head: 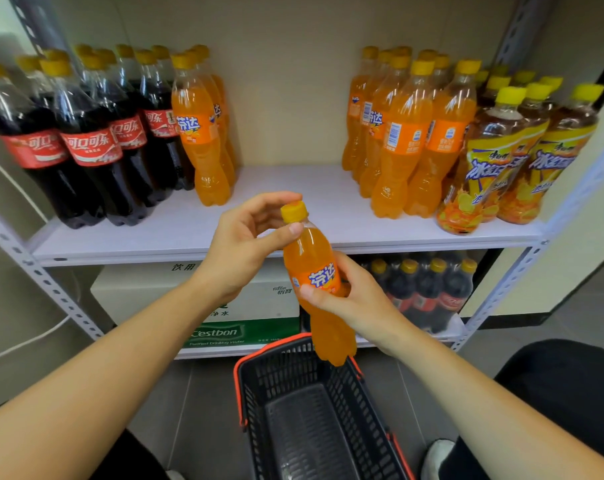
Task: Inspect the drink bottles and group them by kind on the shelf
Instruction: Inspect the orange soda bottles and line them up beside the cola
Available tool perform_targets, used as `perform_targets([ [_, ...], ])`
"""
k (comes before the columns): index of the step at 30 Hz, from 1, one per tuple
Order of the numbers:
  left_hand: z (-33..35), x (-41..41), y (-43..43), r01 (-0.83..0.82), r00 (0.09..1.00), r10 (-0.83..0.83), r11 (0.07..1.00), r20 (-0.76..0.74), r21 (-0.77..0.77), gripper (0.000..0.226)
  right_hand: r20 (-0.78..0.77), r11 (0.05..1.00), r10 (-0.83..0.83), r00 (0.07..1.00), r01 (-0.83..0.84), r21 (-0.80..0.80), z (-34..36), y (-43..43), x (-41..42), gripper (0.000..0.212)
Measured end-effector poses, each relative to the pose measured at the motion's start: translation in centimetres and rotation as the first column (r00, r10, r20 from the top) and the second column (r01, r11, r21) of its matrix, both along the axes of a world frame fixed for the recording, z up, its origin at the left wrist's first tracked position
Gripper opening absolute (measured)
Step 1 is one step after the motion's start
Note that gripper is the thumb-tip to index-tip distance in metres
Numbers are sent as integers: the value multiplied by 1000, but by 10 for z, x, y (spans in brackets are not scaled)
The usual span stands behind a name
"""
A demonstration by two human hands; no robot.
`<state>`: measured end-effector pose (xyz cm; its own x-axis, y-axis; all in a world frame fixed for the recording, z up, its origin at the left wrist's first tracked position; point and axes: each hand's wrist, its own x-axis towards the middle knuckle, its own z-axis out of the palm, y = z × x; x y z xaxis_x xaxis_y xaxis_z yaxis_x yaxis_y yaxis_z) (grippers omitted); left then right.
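Head view, looking down past both forearms at a metal rack.

- bottle (307,251): orange soda, held in front of the shelf (293,209) edge. It is tilted, with the yellow cap (293,211) up and to the left and its base hanging over the basket (252,393).
- Right hand (356,299): wrapped round the bottle at the label, thumb across the front and fingers behind. Firm grip, carrying it.
- Left hand (245,244): curled at the top end, with the thumb tip pressed on the neck just under the cap. The forefinger is arched over the cap; I cannot tell whether it touches.
- Shelf, left end: cola bottles (86,140) with red labels, packed several deep.
- Touching their right side: left orange bottles (203,140), a short row running front to back.
- Middle of the shelf: bare white board, directly behind the held bottle.
- Right of that gap: right orange bottles (407,140), a larger cluster with some labels turned barcode-out.
- Far right, against them: tea bottles (494,161) with yellow caps and yellow-and-purple labels.
- Lower level: a white-and-green water carton (148,292) on the left and a wrapped cola pack (428,289) on the right.
- Basket: black mesh with a red rim, on the floor between my knees. I see nothing in the visible part.
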<state>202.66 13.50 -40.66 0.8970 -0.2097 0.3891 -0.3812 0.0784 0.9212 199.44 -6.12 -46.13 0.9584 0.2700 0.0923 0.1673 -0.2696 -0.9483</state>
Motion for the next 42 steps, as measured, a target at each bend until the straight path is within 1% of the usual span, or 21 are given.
perform_targets([
  [3,3,-4,2,74,997,-75,996,29,57,39,-3,1000,9,1000,-9,2,2,-2,-1,59],
  [6,7,-8,7,158,987,-159,982,7,105,33,13,1000,15,1000,-15,-23,0,-3,-1,62],
  [8,8,-10,8,180,983,-181,976,-7,125,29,34,999,7,999,-5,-44,-1,-3,0,65],
  [10,9,-12,9,162,986,-166,973,11,165,25,54,999,1,999,2,-54,-2,-4,1,66],
  [13,11,-13,11,59,988,-96,956,118,288,23,90,995,-1,996,10,-103,-3,-3,2,68],
  [15,10,-14,10,-7,987,-46,947,157,321,19,111,992,-13,994,27,-126,-4,-3,2,69],
  [17,8,-14,9,-45,989,0,951,145,307,12,128,989,-30,991,48,-138,-5,-3,3,70],
  [19,7,-12,8,-18,997,-3,966,81,259,7,136,987,-36,990,56,-148,-6,-4,4,70],
  [23,8,-7,12,125,983,-114,989,-142,74,10,127,989,-23,992,41,-144,-5,-5,5,69],
  [25,6,-6,14,188,965,-181,982,-188,20,13,114,991,-20,993,35,-129,-5,-5,5,68],
  [27,5,-5,15,216,953,-218,976,-211,-30,17,103,994,-16,995,27,-108,-3,-5,4,66],
  [30,4,-5,14,208,961,-220,974,-169,-87,22,83,997,-15,996,21,-72,0,-6,4,61],
  [34,0,-4,12,95,995,-95,995,-2,14,29,44,1000,1,999,1,-25,5,-7,4,56],
  [37,-1,-5,11,50,998,-49,999,26,-19,30,-4,998,61,998,-61,-13,7,-7,3,56],
  [39,-2,-4,10,31,999,-30,999,34,-43,28,-60,992,126,990,-125,16,7,-8,2,59],
  [42,-4,-3,7,-43,998,45,997,32,-65,25,-137,976,215,967,-208,69,5,-7,0,72],
])
